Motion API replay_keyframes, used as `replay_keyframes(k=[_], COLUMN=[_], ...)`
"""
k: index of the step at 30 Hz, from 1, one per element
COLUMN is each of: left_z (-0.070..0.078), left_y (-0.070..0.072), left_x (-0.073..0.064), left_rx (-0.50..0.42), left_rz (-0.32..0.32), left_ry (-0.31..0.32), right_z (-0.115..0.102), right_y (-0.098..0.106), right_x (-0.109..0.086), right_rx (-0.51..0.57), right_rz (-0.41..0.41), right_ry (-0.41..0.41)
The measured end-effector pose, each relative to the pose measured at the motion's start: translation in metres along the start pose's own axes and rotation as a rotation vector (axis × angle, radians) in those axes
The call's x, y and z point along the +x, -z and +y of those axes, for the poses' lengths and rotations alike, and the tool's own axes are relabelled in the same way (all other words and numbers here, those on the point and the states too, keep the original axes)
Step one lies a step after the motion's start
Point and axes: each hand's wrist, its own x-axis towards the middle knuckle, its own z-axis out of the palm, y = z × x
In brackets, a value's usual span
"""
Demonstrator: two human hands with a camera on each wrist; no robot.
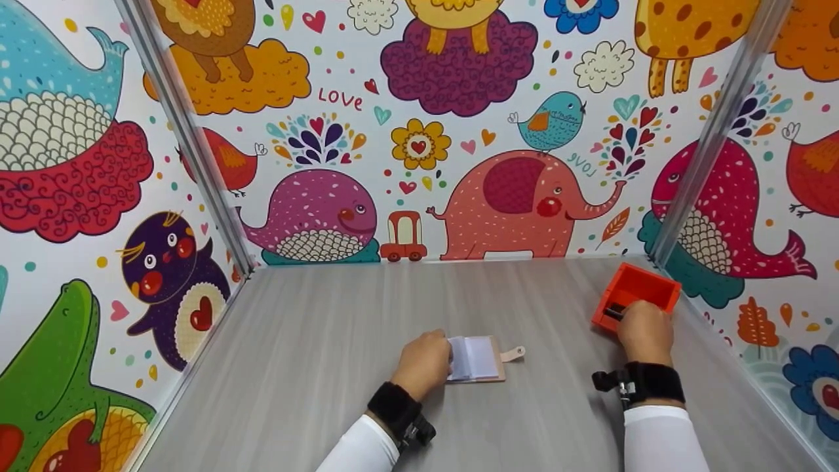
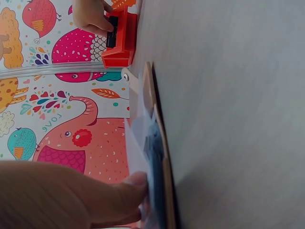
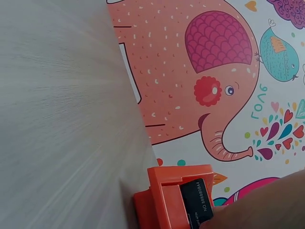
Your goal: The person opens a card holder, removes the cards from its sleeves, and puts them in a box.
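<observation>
cartoon-printed walls are bordering a grey wood-grain desk
left hand is pinching a tan translucent-paged booklet; right hand, a black card at an orange box near the right edge

Small booth: cartoon-printed walls, metal corner strips, grey tabletop.

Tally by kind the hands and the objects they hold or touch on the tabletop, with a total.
Orange-red, open-topped box: 1
Tan-covered booklet with pale translucent pages: 1
Black printed card, as far as visible: 1
Bare hands, left hand and right hand: 2
Total: 5
</observation>
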Motion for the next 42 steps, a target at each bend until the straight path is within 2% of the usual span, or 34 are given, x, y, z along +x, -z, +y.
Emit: replay_keyframes(k=[11, 19, 22, 27, 32, 38, 42], left_z=[-0.001, -0.001, -0.001, 0.0, -0.001, -0.001, -0.001], left_y=[0.0, 0.0, 0.0, -0.001, -0.001, -0.002, -0.002], left_x=[-0.001, -0.002, -0.001, 0.0, 0.0, -0.001, -0.001], left_rx=[0.009, 0.0, -0.004, -0.011, -0.015, -0.013, -0.013], left_rz=[0.018, 0.026, 0.017, -0.019, -0.012, -0.003, -0.001], left_ry=[-0.021, -0.028, -0.02, 0.005, 0.004, -0.001, -0.005], right_z=[0.002, 0.004, 0.003, 0.0, -0.002, -0.003, -0.01], right_y=[-0.002, -0.007, -0.007, -0.006, 0.001, 0.001, 0.005], right_x=[0.0, 0.001, 0.001, -0.002, -0.001, -0.001, -0.002], right_rx=[-0.001, -0.043, -0.037, 0.045, 0.066, 0.053, 0.072], right_rz=[-0.054, -0.017, -0.008, -0.001, -0.065, -0.148, -0.125], right_ry=[-0.003, 0.05, 0.04, -0.007, -0.083, -0.109, -0.103])
